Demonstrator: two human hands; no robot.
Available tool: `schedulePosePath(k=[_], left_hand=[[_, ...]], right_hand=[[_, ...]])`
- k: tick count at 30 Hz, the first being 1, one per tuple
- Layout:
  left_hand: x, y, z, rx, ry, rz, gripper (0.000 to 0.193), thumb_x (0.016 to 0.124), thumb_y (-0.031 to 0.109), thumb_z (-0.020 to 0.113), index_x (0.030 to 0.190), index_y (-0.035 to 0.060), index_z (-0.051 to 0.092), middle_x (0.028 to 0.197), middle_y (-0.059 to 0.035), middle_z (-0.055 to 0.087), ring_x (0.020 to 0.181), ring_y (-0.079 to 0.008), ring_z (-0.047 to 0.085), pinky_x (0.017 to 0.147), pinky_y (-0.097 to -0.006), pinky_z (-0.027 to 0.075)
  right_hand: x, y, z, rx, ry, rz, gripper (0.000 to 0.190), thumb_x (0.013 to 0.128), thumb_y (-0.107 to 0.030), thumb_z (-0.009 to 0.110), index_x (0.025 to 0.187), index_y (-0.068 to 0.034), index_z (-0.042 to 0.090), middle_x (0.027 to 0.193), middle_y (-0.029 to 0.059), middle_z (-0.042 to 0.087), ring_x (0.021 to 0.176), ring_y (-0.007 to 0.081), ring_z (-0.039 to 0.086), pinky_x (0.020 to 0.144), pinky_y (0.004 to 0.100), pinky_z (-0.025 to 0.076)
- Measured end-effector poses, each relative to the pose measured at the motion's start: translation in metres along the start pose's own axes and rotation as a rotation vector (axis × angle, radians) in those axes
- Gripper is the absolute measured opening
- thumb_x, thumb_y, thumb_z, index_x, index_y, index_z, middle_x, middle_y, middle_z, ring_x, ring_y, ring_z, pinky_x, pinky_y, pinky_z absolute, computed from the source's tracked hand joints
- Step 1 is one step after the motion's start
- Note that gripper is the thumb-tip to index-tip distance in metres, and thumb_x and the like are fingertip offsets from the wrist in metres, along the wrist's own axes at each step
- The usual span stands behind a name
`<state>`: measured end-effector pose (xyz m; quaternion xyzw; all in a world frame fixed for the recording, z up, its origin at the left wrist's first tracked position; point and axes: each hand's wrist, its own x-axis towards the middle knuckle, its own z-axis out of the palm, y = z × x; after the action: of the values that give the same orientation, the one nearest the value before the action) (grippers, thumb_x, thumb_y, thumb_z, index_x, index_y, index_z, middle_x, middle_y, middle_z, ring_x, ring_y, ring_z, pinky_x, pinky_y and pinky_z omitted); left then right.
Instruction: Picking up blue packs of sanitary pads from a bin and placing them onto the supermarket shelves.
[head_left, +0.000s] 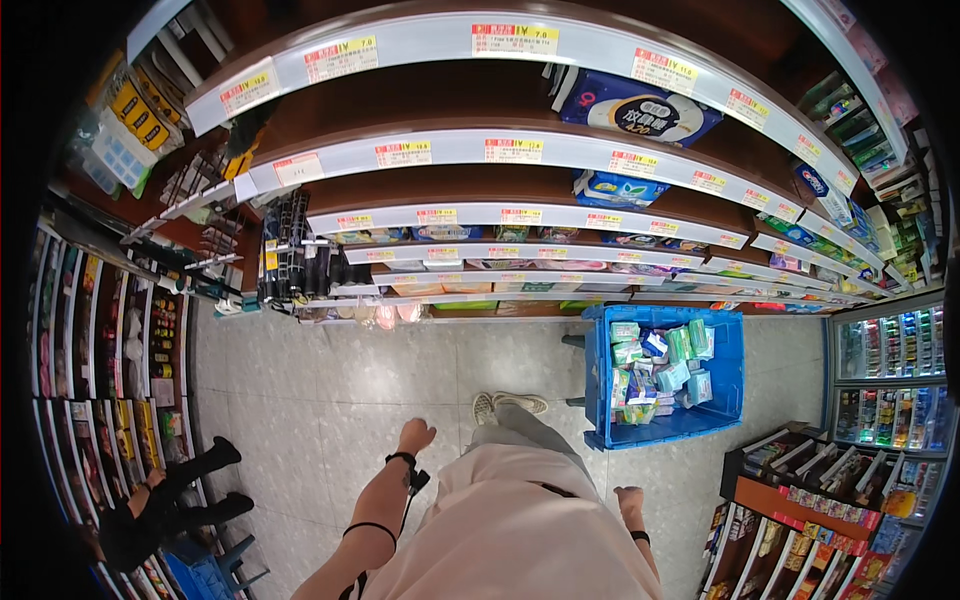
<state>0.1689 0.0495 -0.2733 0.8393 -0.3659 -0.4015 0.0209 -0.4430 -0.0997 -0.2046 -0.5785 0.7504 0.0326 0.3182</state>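
My left hand (417, 436) hangs over the tiled floor, its fingers curled, with nothing seen in it. Lower on the other side, my right hand (628, 496) is near my hip and touches nothing; its fingers are too small to read. Beyond it, a blue plastic crate (667, 437) stands beside the shelves, raised on dark supports. Inside lie several soft packs in green, blue and white, such as a green pack (679, 343) and a light blue pack (672, 376). On the shelves ahead are a large dark blue pack (637, 109) and a smaller blue pack (621, 190).
Shelves with price labels (515, 146) curve across the front. Glass-door coolers (890, 384) stand at the right, above a snack rack (802, 502). At the lower left, a person in dark clothes (142, 517) is by other shelves, next to a blue crate (196, 574).
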Motion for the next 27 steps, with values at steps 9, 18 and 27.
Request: schedulePosePath(k=[9,18,27], left_hand=[[0.042,0.078,0.003,-0.065,0.086,0.208,0.016,0.079,0.014,0.059,0.077,0.0029,0.070,0.087,-0.0249,0.069,0.086,-0.0435,0.067,0.078,-0.0495,0.054],[-0.039,0.101,0.087,-0.217,0.270,-0.111,0.014,0.068,0.001,0.064,0.080,0.0063,0.067,0.087,-0.0196,0.072,0.088,-0.0388,0.070,0.079,-0.0426,0.056],[-0.166,0.155,0.180,-0.337,0.326,-0.302,0.015,0.067,0.000,0.066,0.079,0.0086,0.069,0.081,-0.0139,0.072,0.082,-0.0322,0.071,0.076,-0.0383,0.056]], right_hand=[[0.041,-0.024,-0.041,0.095,-0.016,-0.132,0.037,0.070,-0.018,0.082,0.051,-0.003,0.054,0.046,0.0060,0.044,0.047,0.0151,0.036,0.047,0.0386,0.036],[0.091,0.108,-0.043,0.110,-0.229,-0.224,0.038,0.063,-0.005,0.080,0.047,-0.008,0.045,0.047,-0.0014,0.038,0.047,0.0108,0.034,0.044,0.0353,0.030],[0.191,0.237,-0.079,0.060,-0.183,-0.041,0.020,0.065,0.001,0.071,0.055,-0.007,0.056,0.050,0.0033,0.051,0.045,0.0168,0.047,0.044,0.0359,0.043]])
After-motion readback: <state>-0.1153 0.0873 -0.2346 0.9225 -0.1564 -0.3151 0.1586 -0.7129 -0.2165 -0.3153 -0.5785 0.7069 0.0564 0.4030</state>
